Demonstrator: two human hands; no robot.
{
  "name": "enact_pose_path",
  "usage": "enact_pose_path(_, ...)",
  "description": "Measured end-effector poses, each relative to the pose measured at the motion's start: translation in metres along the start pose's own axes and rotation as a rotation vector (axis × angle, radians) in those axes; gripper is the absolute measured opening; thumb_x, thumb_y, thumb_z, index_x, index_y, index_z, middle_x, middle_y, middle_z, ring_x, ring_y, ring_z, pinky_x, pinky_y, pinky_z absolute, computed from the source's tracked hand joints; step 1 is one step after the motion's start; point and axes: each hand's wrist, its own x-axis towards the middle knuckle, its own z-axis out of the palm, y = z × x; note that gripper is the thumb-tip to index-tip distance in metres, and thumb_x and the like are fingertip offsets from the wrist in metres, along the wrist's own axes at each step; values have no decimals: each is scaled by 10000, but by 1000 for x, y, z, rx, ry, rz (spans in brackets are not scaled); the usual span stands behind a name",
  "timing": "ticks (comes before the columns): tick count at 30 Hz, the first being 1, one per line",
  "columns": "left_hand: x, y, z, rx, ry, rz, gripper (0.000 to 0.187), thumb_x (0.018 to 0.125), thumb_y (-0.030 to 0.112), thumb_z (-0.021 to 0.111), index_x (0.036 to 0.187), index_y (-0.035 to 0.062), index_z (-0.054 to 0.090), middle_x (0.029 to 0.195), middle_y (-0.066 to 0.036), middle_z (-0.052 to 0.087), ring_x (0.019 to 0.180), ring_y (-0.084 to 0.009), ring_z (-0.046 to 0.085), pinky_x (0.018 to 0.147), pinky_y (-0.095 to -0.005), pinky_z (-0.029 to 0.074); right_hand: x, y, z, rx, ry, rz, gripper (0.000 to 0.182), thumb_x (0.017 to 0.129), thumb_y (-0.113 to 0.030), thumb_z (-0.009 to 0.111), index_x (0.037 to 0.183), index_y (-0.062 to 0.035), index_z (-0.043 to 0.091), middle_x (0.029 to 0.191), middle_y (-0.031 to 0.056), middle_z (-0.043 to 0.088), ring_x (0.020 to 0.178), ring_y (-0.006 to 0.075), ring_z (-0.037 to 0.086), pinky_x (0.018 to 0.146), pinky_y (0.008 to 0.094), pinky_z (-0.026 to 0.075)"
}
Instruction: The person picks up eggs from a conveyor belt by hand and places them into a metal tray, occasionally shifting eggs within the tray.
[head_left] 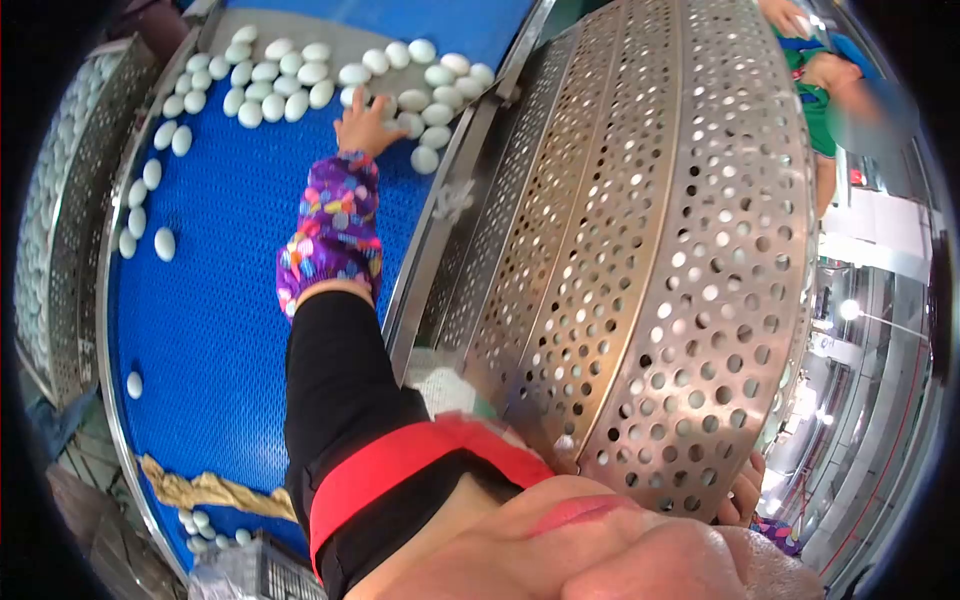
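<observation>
- Toward the far right corner of the blue belt (230, 340), the left hand (366, 128) is palm down, fingers fanned, thumb set apart toward the right edge; no egg is pinched, and contact beneath the fingertips cannot be told.
- Around it lie pale eggs (437, 115): one group between hand and right edge, another across the far left, many touching.
- Risk: a hasty sideways sweep could knock shell against shell, or press eggs onto the metal rail (418, 270) at the right edge, and crack them; a light brush could set strays rolling.
- Pose: arm outstretched along the belt, patterned cuff (340, 215) over the forearm, black sleeve (335, 365) above, elbow nearly straight.
- Left edge: a loose file of eggs, then a lone egg (134, 385); a crumpled brown cloth (215, 490) crosses the near end.
- Beyond the right edge: a perforated metal panel (690, 250); at its lower rim, the right hand (742, 492), fingers bent, grip partly hidden and uncertain.
- Beyond the left edge: a perforated bin (80, 320) bearing eggs.
</observation>
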Motion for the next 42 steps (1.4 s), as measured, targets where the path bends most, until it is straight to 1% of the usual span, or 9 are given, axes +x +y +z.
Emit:
enact_pose_path(3, -7, 14, 3, 41, 44, 105, 669, 640, 461, 775, 1233, 278, 525, 1447, -120, 316, 1211, -363, 443, 924, -547, 394, 3, 3, -5, 11, -52, -31, 310, 692, -275, 694, 946, -176, 548, 1064, 84, 539, 978, 282, 580, 1029, 547, 315)
enact_pose_path(5, -12, 11, 18, 132, 104, 252, 605, 622, 410, 772, 1164, 242, 562, 1385, -118, 382, 1191, -343, 447, 883, -526, 406, 2, 3, -7, -2, -48, -32, 355, 701, -273, 686, 1008, -172, 539, 1089, 98, 541, 979, 287, 578, 1033, 545, 306)
enact_pose_path(9, -38, 8, 1, 113, 104, 242, 533, 631, 402, 769, 1105, 207, 622, 1357, -99, 405, 1203, -323, 425, 884, -517, 402, 6, 6, -10, 37, -63, -68, 437, 720, -288, 680, 1103, -161, 511, 1119, 116, 537, 988, 297, 577, 1036, 534, 292)
enact_pose_path(12, -65, -4, -15, 116, 69, 191, 410, 649, 405, 765, 968, 160, 684, 1344, -101, 409, 1164, -334, 429, 838, -506, 443, 6, 7, -8, 83, -28, -68, 481, 720, -306, 693, 1133, -154, 502, 1145, 122, 529, 1004, 303, 573, 1034, 532, 287)
enact_pose_path(21, -161, -47, -23, 75, 203, 172, 439, 623, 384, 789, 972, 151, 661, 1359, -137, 396, 1026, -347, 511, 779, -440, 521, 23, 3, -8, 87, 57, -121, 626, 635, -363, 769, 1153, -113, 523, 1166, 130, 526, 1043, 311, 559, 1023, 522, 304)
enact_pose_path(23, -186, -49, -28, 81, 152, 132, 434, 609, 373, 800, 951, 148, 657, 1361, -140, 396, 1014, -348, 518, 760, -439, 527, 25, 4, -10, 68, 13, -140, 634, 631, -372, 771, 1153, -103, 531, 1172, 136, 533, 1042, 315, 556, 1012, 526, 317)
enact_pose_path(29, -262, -48, -24, 41, 163, 108, 434, 606, 358, 806, 940, 140, 635, 1339, -182, 389, 982, -365, 542, 736, -439, 530, 30, -1, -12, 68, 51, -166, 675, 595, -305, 793, 1171, -73, 530, 1202, 150, 529, 1062, 325, 534, 1011, 524, 325)
enact_pose_path(35, -329, -51, -19, -38, 59, -107, 414, 622, 350, 804, 925, 131, 625, 1331, -176, 361, 980, -366, 561, 735, -452, 524, 30, -2, -13, 101, 55, -185, 682, 594, -247, 803, 1187, -61, 523, 1221, 162, 503, 1102, 344, 509, 993, 530, 348)
enact_pose_path(42, -393, -50, -11, -32, 189, -259, 451, 641, 355, 794, 1000, 147, 617, 1326, -188, 356, 983, -391, 572, 737, -465, 526, 26, -1, -15, 125, 89, -250, 656, 643, -210, 778, 1231, -89, 515, 1251, 149, 476, 1128, 319, 501, 985, 511, 363)
